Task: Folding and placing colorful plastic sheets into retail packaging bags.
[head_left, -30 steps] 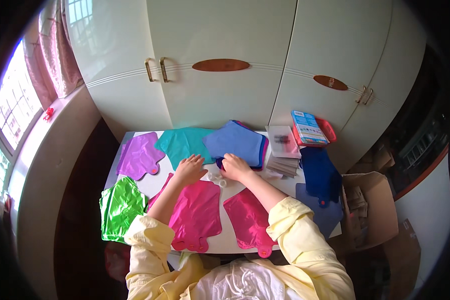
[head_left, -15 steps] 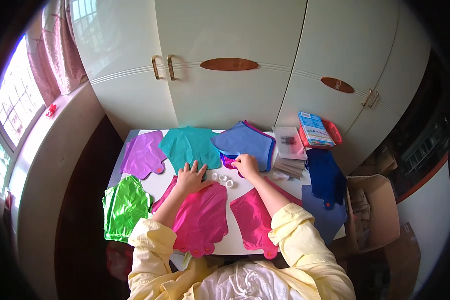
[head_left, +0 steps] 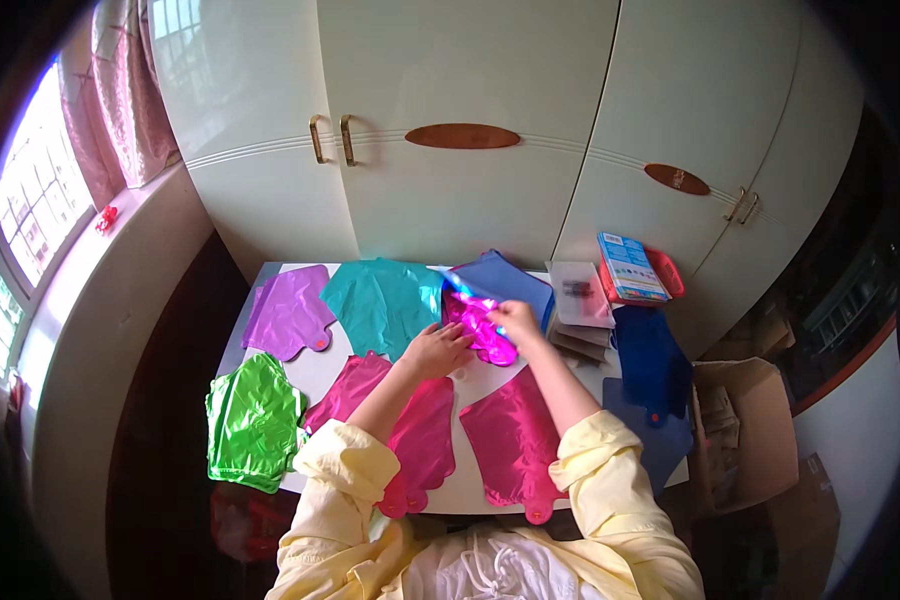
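Observation:
Several flat, shiny foil pieces with rounded tabs, like uninflated balloons, lie on the white table. My right hand (head_left: 515, 320) pinches the edge of a magenta foil piece (head_left: 492, 345) with a bright blue fold, lifting it at the front of a slate-blue stack (head_left: 500, 275). Beside it, my left hand (head_left: 438, 352) lies low with fingers stretched toward the magenta foil, their tips at its left edge. Under my left arm is a pink foil piece (head_left: 425, 430); another pink one (head_left: 515, 440) lies near my right forearm. A teal piece (head_left: 385, 305) is just beyond my left hand.
Left are a purple piece (head_left: 285, 310) and a green one (head_left: 252, 425). At right stand a clear plastic box (head_left: 580, 290), a red basket (head_left: 668, 272) with blue packets, navy foil (head_left: 652, 355) and an open cardboard box (head_left: 760, 440). White cabinets (head_left: 450, 200) rise behind.
My right hand has pulled the magenta foil nearer and out from the stack, folding its edge up. My left hand has moved right from the teal and pink pieces toward it, covering most white rings.

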A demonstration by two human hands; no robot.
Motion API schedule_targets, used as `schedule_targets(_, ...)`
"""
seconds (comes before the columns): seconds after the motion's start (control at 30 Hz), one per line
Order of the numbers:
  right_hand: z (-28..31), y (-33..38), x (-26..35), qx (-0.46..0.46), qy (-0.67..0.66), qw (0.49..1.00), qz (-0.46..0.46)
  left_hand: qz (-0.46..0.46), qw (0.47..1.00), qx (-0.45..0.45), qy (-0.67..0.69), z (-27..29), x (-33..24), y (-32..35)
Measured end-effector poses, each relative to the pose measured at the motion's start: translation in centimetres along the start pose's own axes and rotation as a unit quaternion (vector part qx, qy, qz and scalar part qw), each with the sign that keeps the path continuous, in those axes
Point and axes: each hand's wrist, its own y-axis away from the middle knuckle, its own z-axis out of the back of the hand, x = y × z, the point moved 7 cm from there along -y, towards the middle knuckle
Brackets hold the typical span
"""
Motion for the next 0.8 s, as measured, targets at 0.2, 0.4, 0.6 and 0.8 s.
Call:
schedule_targets(0.2,9.1,-1.9,7.8,-0.166,0.014,0.986,-0.003,0.033,0.998,0.052,-0.031,0.4,0.5,2.0)
schedule_targets(0.4,19.2,-4.3,14.7,-0.265,0.009,0.953,0.149,0.024,0.999,0.005,-0.027,-0.2,-0.2,0.8)
schedule_targets(0.6,24.9,-4.1,21.0,-0.365,0.122,0.909,0.160,0.031,0.998,0.017,-0.047,0.3,-0.6,0.7)
schedule_targets(0.8,11.1,2.8,31.7,-0.298,0.238,0.857,0.347,0.082,0.995,0.059,-0.014,1.1,0.4,2.3)
